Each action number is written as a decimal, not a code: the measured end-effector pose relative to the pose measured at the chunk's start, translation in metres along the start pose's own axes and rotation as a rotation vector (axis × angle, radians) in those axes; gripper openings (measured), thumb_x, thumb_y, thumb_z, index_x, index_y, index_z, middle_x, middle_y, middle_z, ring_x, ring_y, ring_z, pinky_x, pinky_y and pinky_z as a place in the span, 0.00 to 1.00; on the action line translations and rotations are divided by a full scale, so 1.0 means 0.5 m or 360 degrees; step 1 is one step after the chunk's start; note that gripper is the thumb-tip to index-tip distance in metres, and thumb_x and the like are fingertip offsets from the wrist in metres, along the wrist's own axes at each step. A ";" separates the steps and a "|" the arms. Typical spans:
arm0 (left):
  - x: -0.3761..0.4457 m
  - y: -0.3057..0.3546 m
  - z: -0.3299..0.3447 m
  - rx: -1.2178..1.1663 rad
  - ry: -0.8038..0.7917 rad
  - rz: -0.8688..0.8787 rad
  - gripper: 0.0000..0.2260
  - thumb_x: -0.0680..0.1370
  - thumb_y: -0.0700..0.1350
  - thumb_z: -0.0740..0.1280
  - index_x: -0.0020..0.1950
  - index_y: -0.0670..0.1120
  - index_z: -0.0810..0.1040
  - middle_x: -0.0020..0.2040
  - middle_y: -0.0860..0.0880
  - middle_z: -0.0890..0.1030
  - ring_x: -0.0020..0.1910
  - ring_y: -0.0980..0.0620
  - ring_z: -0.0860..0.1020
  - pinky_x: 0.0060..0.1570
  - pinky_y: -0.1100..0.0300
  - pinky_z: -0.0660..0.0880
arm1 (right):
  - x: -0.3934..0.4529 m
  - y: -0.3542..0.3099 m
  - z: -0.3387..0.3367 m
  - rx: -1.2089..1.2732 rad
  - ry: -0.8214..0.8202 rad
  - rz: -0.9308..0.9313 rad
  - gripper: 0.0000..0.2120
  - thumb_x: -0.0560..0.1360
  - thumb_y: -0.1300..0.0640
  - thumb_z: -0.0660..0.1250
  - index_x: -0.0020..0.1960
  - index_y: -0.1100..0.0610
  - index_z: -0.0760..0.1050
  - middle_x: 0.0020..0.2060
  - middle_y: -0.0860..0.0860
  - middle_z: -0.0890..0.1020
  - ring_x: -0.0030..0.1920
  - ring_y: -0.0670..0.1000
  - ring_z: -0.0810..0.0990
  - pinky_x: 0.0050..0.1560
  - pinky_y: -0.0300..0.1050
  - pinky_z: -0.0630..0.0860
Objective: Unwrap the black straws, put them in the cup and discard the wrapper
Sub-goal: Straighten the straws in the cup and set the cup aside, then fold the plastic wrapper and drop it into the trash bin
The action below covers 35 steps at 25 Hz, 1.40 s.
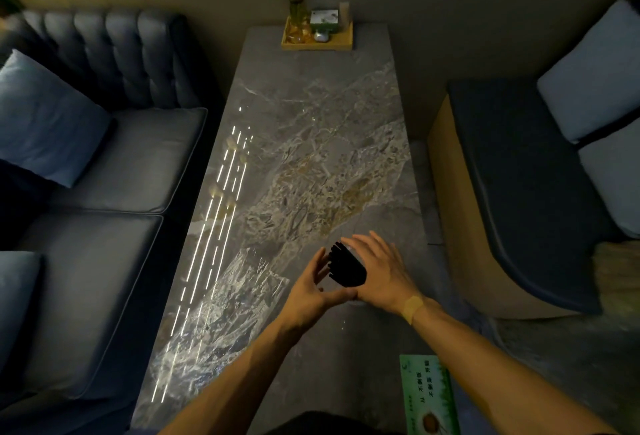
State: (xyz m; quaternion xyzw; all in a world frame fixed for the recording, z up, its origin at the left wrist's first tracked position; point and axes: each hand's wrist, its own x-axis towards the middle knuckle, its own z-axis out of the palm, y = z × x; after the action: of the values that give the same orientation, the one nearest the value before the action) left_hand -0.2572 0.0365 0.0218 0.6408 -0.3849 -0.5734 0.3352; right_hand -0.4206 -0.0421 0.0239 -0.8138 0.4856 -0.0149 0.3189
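A bundle of black straws stands upright over the near part of the marble table. It seems to sit in a clear cup, whose faint base shows under my wrists; the cup's wall is hard to make out. My left hand is flat against the bundle's left side with its fingers straight. My right hand flanks the right side with fingers spread, reaching past the straws. The heels of both hands meet in front of the bundle. A crinkled clear plastic wrapper lies flat on the table to the left of my hands.
A green printed packet lies at the table's near right edge. A wooden tray with a plant vase and small boxes stands at the far end. A blue sofa runs along the left, a cushioned bench along the right.
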 end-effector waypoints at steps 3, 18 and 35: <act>-0.015 -0.016 -0.014 0.0022 0.0014 -0.0020 0.49 0.66 0.48 0.81 0.79 0.54 0.54 0.78 0.52 0.62 0.74 0.53 0.63 0.65 0.55 0.70 | -0.040 0.029 -0.004 0.0050 0.0019 -0.0015 0.54 0.59 0.28 0.68 0.77 0.42 0.48 0.78 0.46 0.54 0.78 0.53 0.45 0.75 0.61 0.53; -0.171 -0.147 -0.097 0.0995 -0.0014 -0.0245 0.21 0.79 0.56 0.64 0.69 0.51 0.72 0.69 0.48 0.74 0.66 0.52 0.73 0.65 0.57 0.70 | -0.209 0.070 0.060 -0.0369 -0.0394 0.0039 0.19 0.77 0.43 0.61 0.63 0.51 0.75 0.60 0.53 0.79 0.59 0.53 0.77 0.58 0.47 0.73; -0.250 -0.275 -0.577 0.1255 0.0072 -0.0530 0.25 0.73 0.61 0.70 0.66 0.50 0.75 0.62 0.49 0.80 0.59 0.49 0.78 0.59 0.57 0.73 | -0.046 -0.238 0.236 -0.0829 -0.0558 0.0050 0.27 0.75 0.36 0.60 0.67 0.51 0.71 0.63 0.52 0.78 0.63 0.55 0.75 0.61 0.52 0.72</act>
State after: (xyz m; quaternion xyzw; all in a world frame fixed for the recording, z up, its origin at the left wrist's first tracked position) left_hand 0.0384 0.2085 -0.0046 0.7857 -0.4584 -0.4146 -0.0242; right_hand -0.3002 0.0744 -0.0001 -0.8507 0.4232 0.2554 0.1789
